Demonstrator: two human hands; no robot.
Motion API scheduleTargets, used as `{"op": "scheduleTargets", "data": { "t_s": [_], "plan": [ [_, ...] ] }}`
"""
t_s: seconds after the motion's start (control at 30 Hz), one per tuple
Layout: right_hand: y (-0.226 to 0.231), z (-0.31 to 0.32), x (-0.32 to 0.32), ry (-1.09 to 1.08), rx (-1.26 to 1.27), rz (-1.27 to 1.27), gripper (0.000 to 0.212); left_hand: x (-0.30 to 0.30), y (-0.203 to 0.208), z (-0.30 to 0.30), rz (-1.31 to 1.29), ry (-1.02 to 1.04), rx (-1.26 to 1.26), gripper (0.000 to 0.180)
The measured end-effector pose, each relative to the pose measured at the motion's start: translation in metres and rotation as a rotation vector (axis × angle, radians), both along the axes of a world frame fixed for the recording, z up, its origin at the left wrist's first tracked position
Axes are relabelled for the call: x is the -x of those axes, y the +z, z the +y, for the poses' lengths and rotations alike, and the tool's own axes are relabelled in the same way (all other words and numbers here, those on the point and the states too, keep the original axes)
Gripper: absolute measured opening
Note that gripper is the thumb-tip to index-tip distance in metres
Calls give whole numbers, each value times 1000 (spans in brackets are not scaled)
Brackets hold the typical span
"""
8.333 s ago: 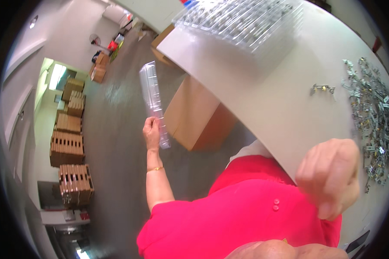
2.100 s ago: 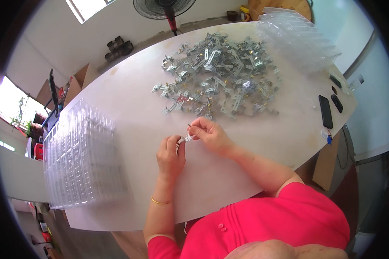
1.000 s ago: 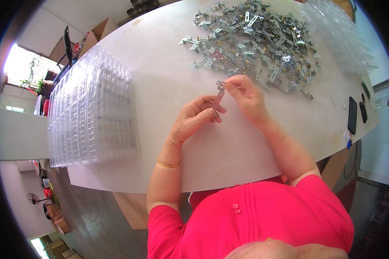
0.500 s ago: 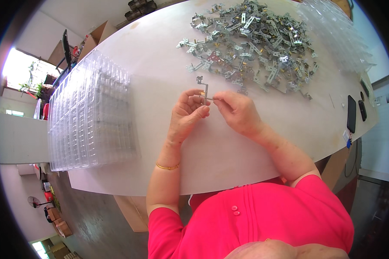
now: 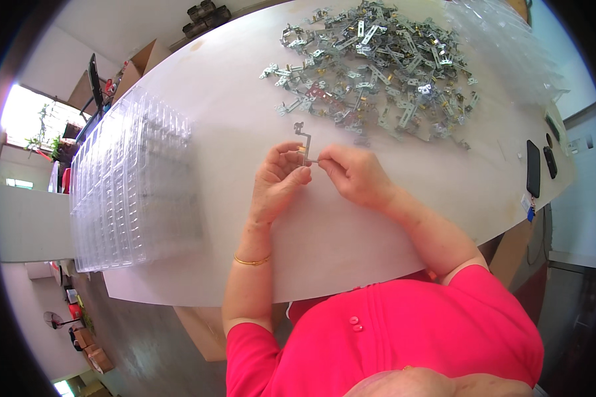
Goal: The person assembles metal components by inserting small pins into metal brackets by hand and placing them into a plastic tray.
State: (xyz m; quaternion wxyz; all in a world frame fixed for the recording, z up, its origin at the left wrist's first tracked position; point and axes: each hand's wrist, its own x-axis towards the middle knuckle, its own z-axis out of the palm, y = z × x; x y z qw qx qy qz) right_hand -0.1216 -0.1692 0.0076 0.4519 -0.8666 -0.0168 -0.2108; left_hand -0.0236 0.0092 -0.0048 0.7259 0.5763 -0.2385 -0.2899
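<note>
My left hand (image 5: pixel 278 182) is closed on a small metal bracket (image 5: pixel 307 140), which stands upright between thumb and fingers. Its bent top end rises above my fingertips, and a brass-coloured bit shows at its middle. My right hand (image 5: pixel 359 173) pinches the outer end of a thin grey pin-like piece (image 5: pixel 313 161) that meets the bracket from the side. Whether this piece is part of the bracket or separate, I cannot tell. Beyond both hands lies a heap of similar metal brackets (image 5: pixel 404 112), some with brass-coloured parts.
A tall stack of clear plastic trays (image 5: pixel 122 205) stands at the left of the white table (image 5: pixel 232 86). More clear trays (image 5: pixel 510 53) lie at the far right. A black phone (image 5: pixel 533 169) and a small dark object (image 5: pixel 549 162) rest near the right edge.
The whole view has shifted slightly, so table, heap and hands appear a little further left. Both hands keep their grip on the bracket and the thin piece.
</note>
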Motion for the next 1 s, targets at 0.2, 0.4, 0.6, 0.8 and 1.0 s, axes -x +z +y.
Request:
{"op": "scheduleTargets", "data": {
  "t_s": [0.2,0.4,0.6,0.8,1.0],
  "plan": [
    [-14,-7,-12,-77,-519,-97,7,-7,3,5,137,-241,33,42],
    [-8,-10,-8,88,-776,42,8,-2,10,3,258,-425,39,42],
    [-6,-6,-8,-71,-722,6,9,3,11,-1,104,-202,-47,41],
    [-12,-7,-11,-107,-748,77,11,14,15,-10,-737,147,-326,27],
    [-12,-1,-13,-64,-823,75,12,10,2,-10,-954,230,-336,22]
  ]
}}
